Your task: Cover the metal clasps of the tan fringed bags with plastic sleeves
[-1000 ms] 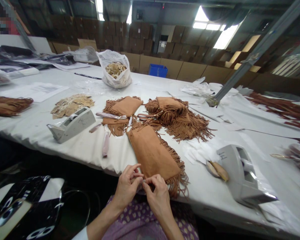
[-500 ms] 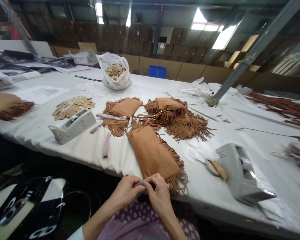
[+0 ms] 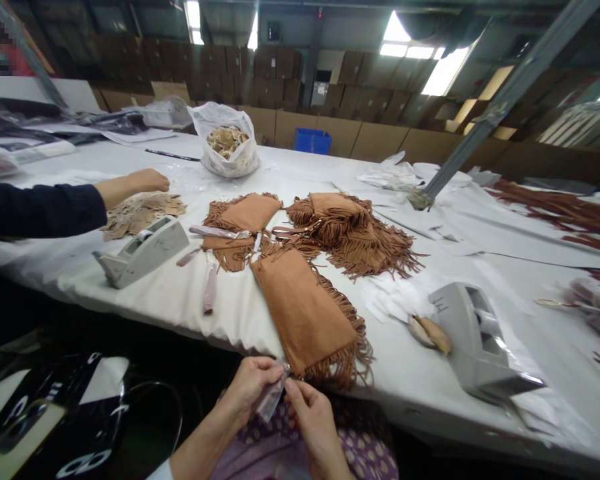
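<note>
A tan fringed leather pouch (image 3: 307, 310) lies flat at the table's front edge, fringe to the right. At its near corner my left hand (image 3: 253, 387) is closed on a clear plastic wrapper (image 3: 273, 398) that hangs over my lap. Close beside it, my right hand (image 3: 313, 417) has thumb and forefinger pinched together just below the pouch's corner; what they grip is too small to tell. Beyond lie another fringed pouch (image 3: 250, 212) and a heap of fringed pouches (image 3: 350, 230). Plastic-wrapped straps (image 3: 210, 287) rest at the left.
Grey tape dispensers stand left (image 3: 147, 253) and right (image 3: 473, 340). A co-worker's hand (image 3: 147, 180) reaches over a pile of tan tags (image 3: 143, 215). Behind are a white plastic bag (image 3: 230, 160), a blue bin (image 3: 313, 141) and a slanted metal post (image 3: 480, 137).
My hands have lowered slightly and parted a little, and the clear wrapper now shows between them. The co-worker's arm has reached in from the left over the tags.
</note>
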A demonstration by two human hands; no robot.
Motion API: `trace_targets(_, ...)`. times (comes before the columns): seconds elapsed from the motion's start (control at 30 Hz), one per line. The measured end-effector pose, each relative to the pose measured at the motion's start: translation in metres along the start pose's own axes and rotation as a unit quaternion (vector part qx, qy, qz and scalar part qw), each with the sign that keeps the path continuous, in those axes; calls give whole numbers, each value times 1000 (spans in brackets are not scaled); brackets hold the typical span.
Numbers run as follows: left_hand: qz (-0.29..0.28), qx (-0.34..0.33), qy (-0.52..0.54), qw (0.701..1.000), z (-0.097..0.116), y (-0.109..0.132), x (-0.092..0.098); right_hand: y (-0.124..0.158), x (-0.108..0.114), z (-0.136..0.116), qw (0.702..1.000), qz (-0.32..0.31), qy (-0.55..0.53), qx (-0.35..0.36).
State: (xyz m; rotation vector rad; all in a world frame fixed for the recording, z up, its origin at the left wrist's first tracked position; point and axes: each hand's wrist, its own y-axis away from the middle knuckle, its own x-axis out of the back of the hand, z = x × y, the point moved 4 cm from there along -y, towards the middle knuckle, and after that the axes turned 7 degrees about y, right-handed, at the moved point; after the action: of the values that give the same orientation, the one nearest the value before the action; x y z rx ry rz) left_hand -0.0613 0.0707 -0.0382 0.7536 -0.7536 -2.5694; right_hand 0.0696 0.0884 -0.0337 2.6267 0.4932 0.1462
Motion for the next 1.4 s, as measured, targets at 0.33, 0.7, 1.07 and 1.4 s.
trace_targets(0.33, -32, -53, -99, 993, 16, 2, 0, -7, -28, 6, 945, 38, -312, -94)
trace_targets(0.7, -50, -117, -117, 985, 17, -5, 6, -11, -35, 8, 947, 33, -310, -78)
trace_targets(1.07, -74, -46, -37, 996, 4, 23, -3, -14, -34, 5, 967, 54, -242, -53)
trace_targets(1.4, 35, -94, -46, 994, -17, 8, 2, -10, -31, 5, 971, 82, -219, -44)
